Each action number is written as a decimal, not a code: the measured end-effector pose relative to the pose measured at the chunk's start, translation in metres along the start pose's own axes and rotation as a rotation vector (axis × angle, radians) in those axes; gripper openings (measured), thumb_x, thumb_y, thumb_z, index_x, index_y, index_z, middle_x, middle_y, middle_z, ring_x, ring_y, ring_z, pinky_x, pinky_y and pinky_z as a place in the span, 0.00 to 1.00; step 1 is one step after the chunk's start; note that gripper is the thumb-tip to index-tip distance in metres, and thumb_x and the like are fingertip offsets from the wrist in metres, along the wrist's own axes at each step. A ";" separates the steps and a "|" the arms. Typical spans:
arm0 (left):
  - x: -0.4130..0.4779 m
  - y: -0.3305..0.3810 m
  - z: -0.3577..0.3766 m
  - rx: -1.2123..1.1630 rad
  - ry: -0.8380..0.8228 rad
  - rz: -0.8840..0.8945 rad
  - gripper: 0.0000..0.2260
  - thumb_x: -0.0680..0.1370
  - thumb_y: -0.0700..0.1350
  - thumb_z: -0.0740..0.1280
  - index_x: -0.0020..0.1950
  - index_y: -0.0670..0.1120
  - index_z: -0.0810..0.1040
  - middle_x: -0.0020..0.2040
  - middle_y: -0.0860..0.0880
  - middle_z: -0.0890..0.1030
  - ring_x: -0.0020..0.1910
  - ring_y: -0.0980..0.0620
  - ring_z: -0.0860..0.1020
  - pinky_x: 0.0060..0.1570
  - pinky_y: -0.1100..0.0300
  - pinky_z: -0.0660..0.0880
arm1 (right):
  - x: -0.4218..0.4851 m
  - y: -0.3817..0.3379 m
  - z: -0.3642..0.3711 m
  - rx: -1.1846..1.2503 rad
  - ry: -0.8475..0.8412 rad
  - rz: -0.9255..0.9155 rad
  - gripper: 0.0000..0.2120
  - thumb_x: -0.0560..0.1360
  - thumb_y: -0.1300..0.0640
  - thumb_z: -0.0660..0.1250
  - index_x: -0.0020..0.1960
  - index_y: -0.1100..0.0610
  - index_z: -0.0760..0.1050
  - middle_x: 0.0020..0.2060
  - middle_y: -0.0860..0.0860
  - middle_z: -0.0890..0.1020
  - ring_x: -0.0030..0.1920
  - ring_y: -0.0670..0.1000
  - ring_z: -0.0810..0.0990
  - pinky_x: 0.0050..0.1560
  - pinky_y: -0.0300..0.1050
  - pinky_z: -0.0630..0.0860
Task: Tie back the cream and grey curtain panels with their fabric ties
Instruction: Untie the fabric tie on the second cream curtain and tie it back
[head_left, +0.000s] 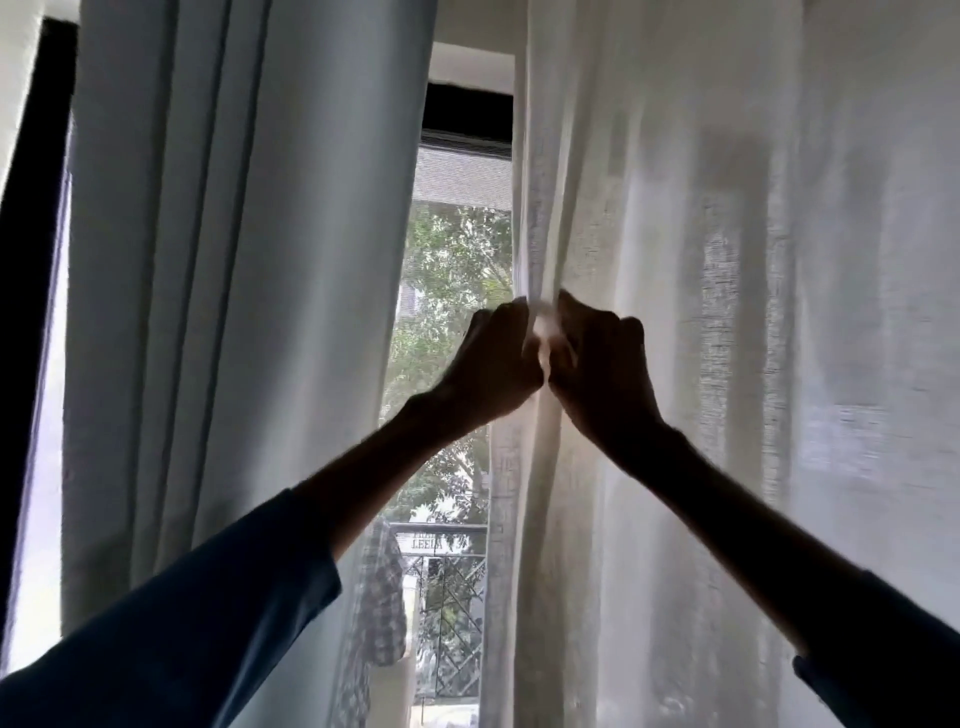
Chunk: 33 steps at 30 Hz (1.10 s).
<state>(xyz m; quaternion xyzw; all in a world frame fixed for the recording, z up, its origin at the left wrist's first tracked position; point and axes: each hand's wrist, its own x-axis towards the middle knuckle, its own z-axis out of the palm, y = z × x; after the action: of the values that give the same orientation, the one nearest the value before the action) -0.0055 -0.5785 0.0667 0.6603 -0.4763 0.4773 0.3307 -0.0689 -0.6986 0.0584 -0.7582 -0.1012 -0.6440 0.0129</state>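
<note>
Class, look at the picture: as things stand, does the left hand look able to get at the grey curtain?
Probably yes. The left hand is closed on the cream curtain's edge beside the right hand, but only the open window gap lies between it and the grey curtain. It would have to let go first.

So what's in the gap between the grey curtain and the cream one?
In the head view, open window: trees and a balcony railing show between the grey curtain and the cream curtain.

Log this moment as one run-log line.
left hand + right hand: pinching cream curtain inner edge | grey curtain: hanging loose | ties: unseen
</note>
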 end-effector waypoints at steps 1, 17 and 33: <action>-0.008 0.004 0.003 -0.030 -0.007 0.001 0.13 0.78 0.32 0.62 0.60 0.41 0.80 0.36 0.54 0.81 0.30 0.58 0.80 0.34 0.64 0.78 | -0.007 0.003 -0.002 0.054 -0.008 0.030 0.06 0.76 0.63 0.67 0.50 0.57 0.81 0.28 0.46 0.77 0.24 0.43 0.71 0.35 0.25 0.66; -0.130 0.019 0.025 -0.194 0.118 -0.100 0.32 0.84 0.37 0.60 0.79 0.57 0.45 0.57 0.42 0.82 0.24 0.52 0.79 0.22 0.54 0.78 | -0.128 -0.021 -0.001 0.345 -0.103 0.253 0.03 0.69 0.65 0.75 0.41 0.61 0.81 0.37 0.50 0.81 0.37 0.47 0.80 0.41 0.42 0.79; -0.225 0.045 0.064 -0.109 -0.070 -0.114 0.15 0.79 0.36 0.65 0.66 0.35 0.76 0.42 0.43 0.85 0.34 0.50 0.82 0.34 0.57 0.78 | -0.246 -0.036 0.003 0.414 -0.078 0.413 0.04 0.74 0.62 0.74 0.47 0.55 0.84 0.42 0.43 0.82 0.43 0.44 0.82 0.39 0.46 0.82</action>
<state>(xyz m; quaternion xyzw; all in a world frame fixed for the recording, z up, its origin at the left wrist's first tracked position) -0.0479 -0.5794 -0.1674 0.6835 -0.4745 0.4080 0.3758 -0.1086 -0.6969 -0.1874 -0.7682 -0.0742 -0.5638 0.2943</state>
